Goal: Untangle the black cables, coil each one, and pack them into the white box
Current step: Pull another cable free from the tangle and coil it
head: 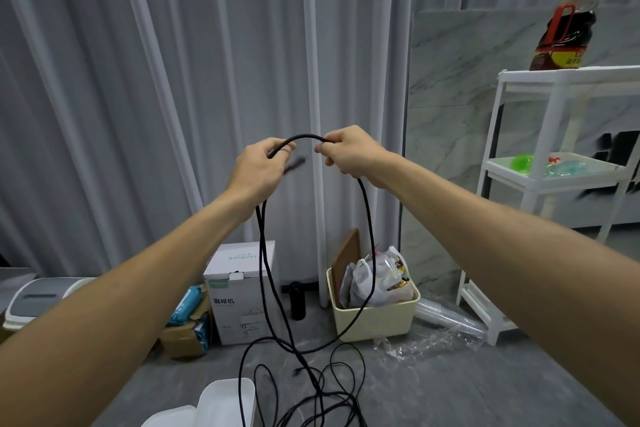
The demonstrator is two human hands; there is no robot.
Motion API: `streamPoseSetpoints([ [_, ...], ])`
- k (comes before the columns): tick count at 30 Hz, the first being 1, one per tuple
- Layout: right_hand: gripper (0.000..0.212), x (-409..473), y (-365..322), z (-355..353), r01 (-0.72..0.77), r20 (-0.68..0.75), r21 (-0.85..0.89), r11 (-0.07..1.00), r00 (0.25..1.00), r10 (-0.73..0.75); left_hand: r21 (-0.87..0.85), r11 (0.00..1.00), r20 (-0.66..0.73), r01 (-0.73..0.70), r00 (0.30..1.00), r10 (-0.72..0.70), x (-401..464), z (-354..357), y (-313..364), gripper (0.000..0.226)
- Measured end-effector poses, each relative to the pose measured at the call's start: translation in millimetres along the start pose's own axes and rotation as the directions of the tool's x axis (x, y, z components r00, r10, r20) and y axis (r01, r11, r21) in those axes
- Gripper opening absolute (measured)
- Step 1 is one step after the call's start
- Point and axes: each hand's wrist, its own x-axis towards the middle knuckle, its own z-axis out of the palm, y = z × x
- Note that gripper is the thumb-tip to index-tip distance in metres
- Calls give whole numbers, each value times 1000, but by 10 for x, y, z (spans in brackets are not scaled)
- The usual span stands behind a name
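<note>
While arched between both grips, black cable dangling floorward.

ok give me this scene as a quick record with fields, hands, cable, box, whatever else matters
left hand: raised, grips black cable with hanging loops
right hand: raised, grips same cable; short arc spans between the hands
loose cables: tangled on grey floor
white box: open, bottom edge of view, no coil seen inside
background: cream bin, white carton, white shelf rack

One head-worn wide-angle view, forward and slightly down (curtain ahead, floor below).
</note>
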Motion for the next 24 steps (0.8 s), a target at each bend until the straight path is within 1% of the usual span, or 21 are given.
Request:
streamPoseSetpoints([
  [3,21,27,-17,24,63,-63,49,997,996,-60,13,1000,11,-7,1000,6,-5,0,24,20],
  [6,21,41,-14,25,94,-87,89,992,992,-86,-16,1000,-14,-17,1000,17,4,-20,67,19],
  [10,20,36,-12,30,97,-95,104,990,992,-87,-9,999,-69,-33,997,32,0,-32,107,19],
  [15,16,34,19,20,55,-75,90,994,996,-48,-68,998,-124,-13,992,4,15,-67,114,20],
  [17,15,37,18,24,60,-98,136,989,994,-47,-80,997,-105,14,994,-22,24,-86,120,23],
  [20,10,37,-71,32,135,-157,256,957,983,-97,-74,995,-18,64,998,-66,-59,-70,167,27],
  [22,6,42,-161,30,192,-203,273,943,969,-139,-76,993,24,90,996,-88,-115,-24,152,30],
  [24,9,60,-245,19,239,-248,268,933,953,-173,-74,992,49,101,994,-97,-150,38,70,31],
])
